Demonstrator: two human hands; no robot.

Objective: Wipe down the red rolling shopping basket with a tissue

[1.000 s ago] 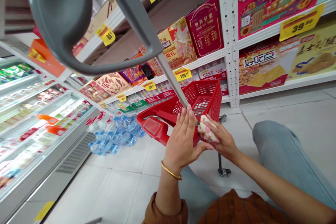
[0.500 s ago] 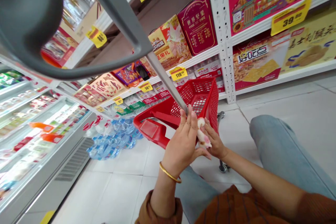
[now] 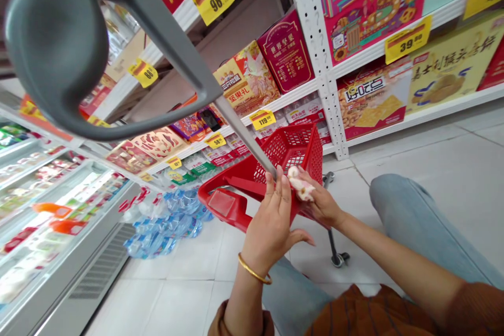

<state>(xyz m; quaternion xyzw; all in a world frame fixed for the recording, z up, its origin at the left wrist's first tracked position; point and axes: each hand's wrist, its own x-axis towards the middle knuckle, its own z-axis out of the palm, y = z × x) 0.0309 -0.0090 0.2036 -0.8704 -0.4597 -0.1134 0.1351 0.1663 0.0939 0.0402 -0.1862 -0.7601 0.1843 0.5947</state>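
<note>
The red shopping basket cart (image 3: 227, 207) stands in front of me, with a silver pole (image 3: 246, 134) rising through it to a grey loop handle (image 3: 157, 125). My left hand (image 3: 271, 215), with a gold bangle at its wrist, lies against the cart near the foot of the pole. Its fingers are stretched out and the thumb stands apart. In my right hand (image 3: 321, 203) is a crumpled white-and-pink cloth (image 3: 301, 185), pressed near the cart's side just right of my left fingers. The right fingertips are partly hidden behind the cloth.
White shelves (image 3: 374, 65) with boxed snacks and yellow price tags stand ahead. Blue-wrapped bottle packs (image 3: 165, 220) sit on the tiled floor at left, beside an open fridge case (image 3: 106, 262). My bent knee (image 3: 397, 205) is at right. A caster (image 3: 339, 259) shows below the cart.
The view has shifted, so more of the grey handle shows. My right hand with the cloth has moved slightly up and left, and a gap has opened between it and my left thumb.
</note>
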